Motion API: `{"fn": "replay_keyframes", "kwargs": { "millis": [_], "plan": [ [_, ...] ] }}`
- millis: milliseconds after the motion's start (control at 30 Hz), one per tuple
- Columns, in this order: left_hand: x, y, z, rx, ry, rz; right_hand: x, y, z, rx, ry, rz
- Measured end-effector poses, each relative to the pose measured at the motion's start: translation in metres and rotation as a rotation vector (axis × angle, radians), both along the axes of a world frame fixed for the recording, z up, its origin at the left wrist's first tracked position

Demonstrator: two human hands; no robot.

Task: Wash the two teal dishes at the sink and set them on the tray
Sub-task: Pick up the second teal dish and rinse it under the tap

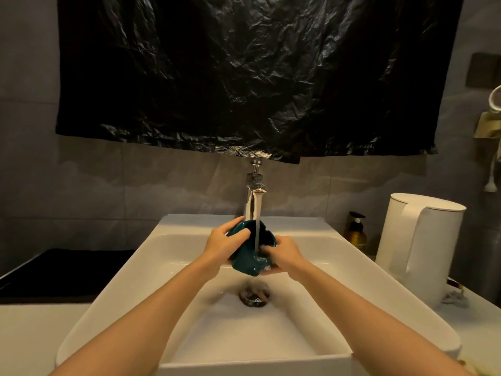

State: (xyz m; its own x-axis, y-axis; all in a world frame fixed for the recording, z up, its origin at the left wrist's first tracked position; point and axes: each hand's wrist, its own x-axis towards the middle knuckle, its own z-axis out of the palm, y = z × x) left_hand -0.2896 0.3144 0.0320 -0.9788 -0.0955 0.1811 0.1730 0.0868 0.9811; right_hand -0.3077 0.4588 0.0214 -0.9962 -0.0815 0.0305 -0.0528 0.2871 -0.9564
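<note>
Fingers (240, 235) of the left hand (225, 242) curl over the upper rim of a teal dish (245, 263), gripping it. The right hand (286, 255) clasps the dish's lower right edge, thumb on the inside. The dish is held tilted between both hands above the sink (151, 241). A water stream (257, 229) from the tap (253, 196), just beyond the fingers, strikes the dish. Below the hands lies the drain (254, 294). Well left of the fingers a black tray (54, 270) rests on the surface. To the right stand a pump bottle (356, 232) and a white kettle (423, 240).
</note>
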Motion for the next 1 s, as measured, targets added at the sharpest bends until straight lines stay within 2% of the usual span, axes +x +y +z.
{"fn": "replay_keyframes", "kwargs": {
  "millis": [100,167,233,267,400,467,567,633,833,900,1000],
  "plan": [
    [0.001,0.001,0.001,-0.041,-0.012,-0.022,-0.005,0.002,-0.004,0.174,0.056,-0.078],
    [-0.001,-0.003,0.001,-0.054,-0.009,-0.001,-0.009,0.003,-0.006,0.224,0.015,0.058],
    [-0.001,-0.007,0.0,-0.097,-0.006,0.034,-0.007,0.001,-0.004,0.153,-0.072,0.251],
    [-0.001,-0.008,0.0,-0.121,-0.009,0.041,-0.007,0.0,-0.004,0.165,-0.063,0.266],
    [0.003,-0.002,0.001,-0.126,-0.034,-0.025,-0.01,-0.001,-0.007,0.438,0.255,-0.092],
    [0.004,-0.001,0.004,-0.113,-0.037,-0.037,-0.011,0.001,-0.006,0.484,0.272,-0.103],
    [0.003,-0.004,0.004,-0.176,-0.026,-0.001,-0.008,0.001,-0.004,0.449,0.148,0.106],
    [0.004,-0.007,0.002,-0.215,-0.048,-0.001,-0.005,0.001,-0.004,0.402,0.139,0.185],
    [0.005,-0.004,0.007,-0.16,-0.103,-0.059,-0.009,0.0,-0.005,0.518,0.297,-0.009],
    [0.005,-0.004,0.007,-0.176,-0.124,-0.039,-0.006,-0.001,-0.003,0.518,0.229,0.13],
    [0.005,-0.007,0.007,-0.179,-0.187,0.003,0.003,0.002,-0.001,0.326,0.009,0.348]
  ]
}}
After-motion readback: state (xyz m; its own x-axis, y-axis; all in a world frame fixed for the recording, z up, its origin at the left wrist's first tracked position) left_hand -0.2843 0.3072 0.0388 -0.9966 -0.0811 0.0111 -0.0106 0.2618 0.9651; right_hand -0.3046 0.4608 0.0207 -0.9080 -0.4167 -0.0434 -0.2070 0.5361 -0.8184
